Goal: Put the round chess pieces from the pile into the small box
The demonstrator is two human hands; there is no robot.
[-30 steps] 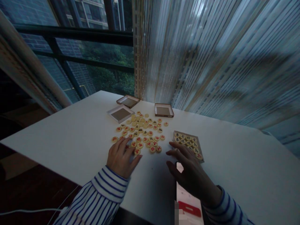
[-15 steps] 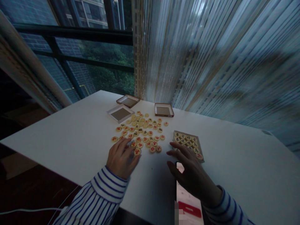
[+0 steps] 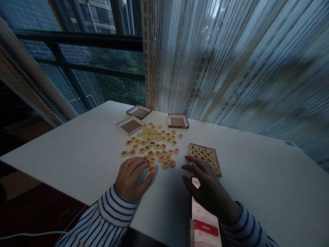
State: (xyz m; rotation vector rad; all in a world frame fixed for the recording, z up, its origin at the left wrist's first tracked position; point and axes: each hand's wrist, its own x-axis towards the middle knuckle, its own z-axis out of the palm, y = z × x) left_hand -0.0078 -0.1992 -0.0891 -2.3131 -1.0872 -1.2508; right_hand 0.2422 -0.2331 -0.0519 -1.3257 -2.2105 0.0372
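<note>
My left hand (image 3: 133, 176) is closed on a round Chinese chess piece (image 3: 151, 168) with a red character, pinched between thumb and fingertips. Just beyond those fingers, many more Chinese chess pieces (image 3: 157, 146) lie scattered, some marked red, some black, some showing blank faces. My right hand (image 3: 205, 185), open with fingers apart, hovers by the near left side of a shallow box (image 3: 218, 164). Rows of mostly black-marked pieces fill that box, with a red one at its near right corner. My right fingers hide part of the box.
A phone (image 3: 205, 209) with a lit screen lies under my right hand. At the back of the white table (image 3: 77, 144) are a white-rimmed tray (image 3: 130, 126) and two brown-edged box parts (image 3: 139, 112). A curtain (image 3: 218, 68) and window stand behind.
My left hand has drawn the red-marked piece slightly toward me, a little apart from the pieces behind it. My right hand keeps nearly the same pose, and the view has shifted slightly.
</note>
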